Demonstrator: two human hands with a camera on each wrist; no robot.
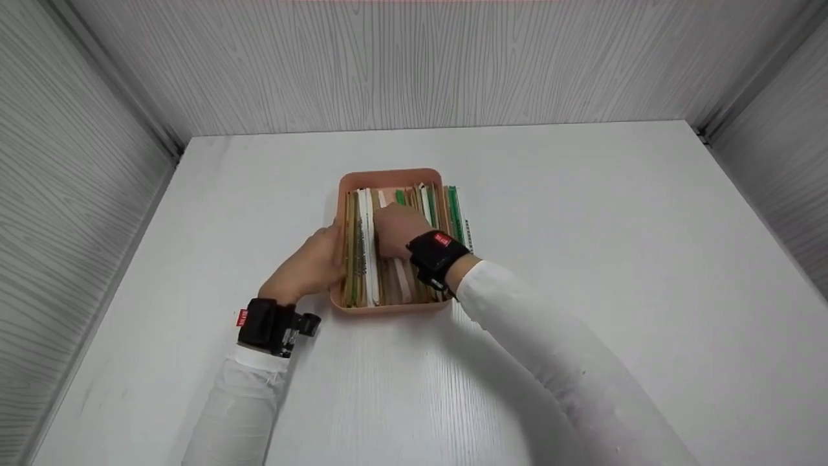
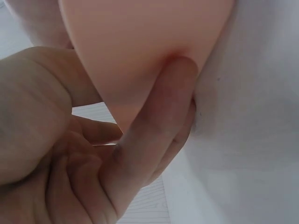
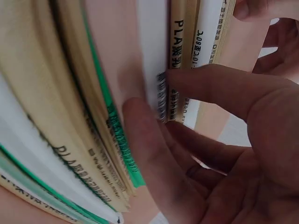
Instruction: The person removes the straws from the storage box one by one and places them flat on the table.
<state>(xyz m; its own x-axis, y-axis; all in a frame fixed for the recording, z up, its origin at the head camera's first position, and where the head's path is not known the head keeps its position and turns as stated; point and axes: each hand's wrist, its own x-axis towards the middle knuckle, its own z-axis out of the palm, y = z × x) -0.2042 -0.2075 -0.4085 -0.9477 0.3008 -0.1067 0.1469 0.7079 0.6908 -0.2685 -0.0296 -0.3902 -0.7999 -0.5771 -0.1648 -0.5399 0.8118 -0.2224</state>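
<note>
A pink plastic box (image 1: 391, 178) stands on the table, with slim wrapped straws (image 1: 369, 259) in white, tan and green wrappers lined up inside it. My left hand (image 1: 310, 262) grips the box's left side, its fingers bent against the outer pink wall in the left wrist view. Down among the straws is my right hand (image 1: 400, 230). Its thumb and fingers pinch a white-wrapped straw (image 3: 153, 46) with dark print in the right wrist view. The lower part of that straw is partly hidden by the fingers.
At the box's right side, green and white wrapped straws (image 1: 455, 210) stick out past the rim. The white table (image 1: 582, 226) is bounded by grey wood-grain panels (image 1: 420, 65) at the back and both sides. A black strap (image 1: 262, 323) is on each wrist.
</note>
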